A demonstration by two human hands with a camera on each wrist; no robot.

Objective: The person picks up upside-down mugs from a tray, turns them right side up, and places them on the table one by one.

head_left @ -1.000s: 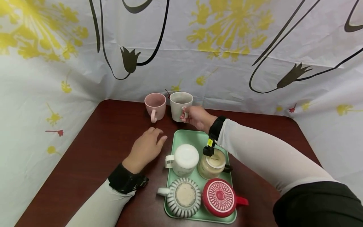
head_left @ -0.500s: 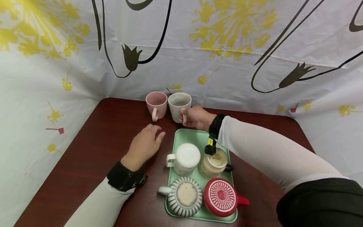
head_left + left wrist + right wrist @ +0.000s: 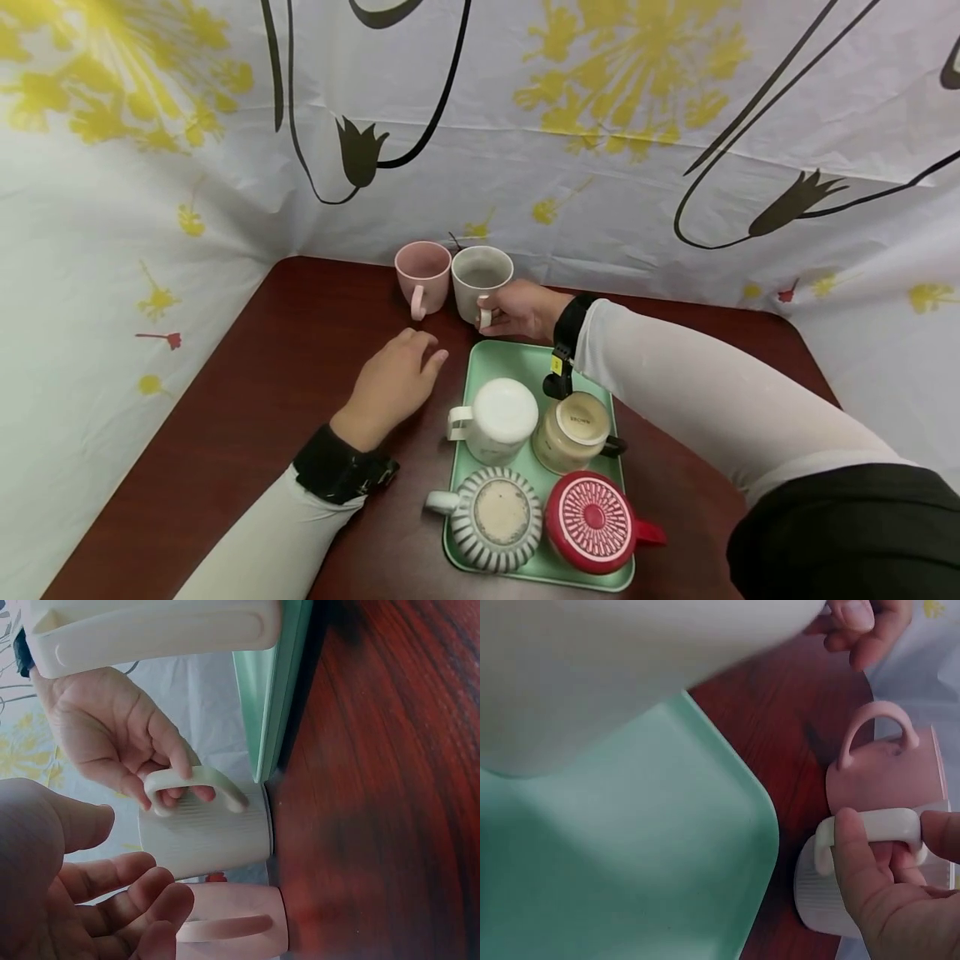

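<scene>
At the back of the table an off-white ribbed mug (image 3: 471, 287) stands upright beside a pink mug (image 3: 426, 271). My right hand (image 3: 523, 308) pinches the off-white mug's handle (image 3: 881, 823), fingers through the loop, as the right wrist view shows. In the left wrist view the handle (image 3: 196, 780) faces the tray side. My left hand (image 3: 395, 379) hovers in front of the pink mug, left of the green tray (image 3: 480, 358), its fingers loosely bent and holding nothing. The pink mug's handle points toward me.
Upside down on the tray are a white mug (image 3: 504, 414), a beige mug (image 3: 573, 429) with a dark handle, a grey-striped mug (image 3: 498, 517) and a red mug (image 3: 592, 517). A patterned white cloth (image 3: 600, 208) hangs right behind the table.
The off-white mug has shifted slightly left, up against the pink mug, with my right hand on its handle. My left hand stays in about the same place.
</scene>
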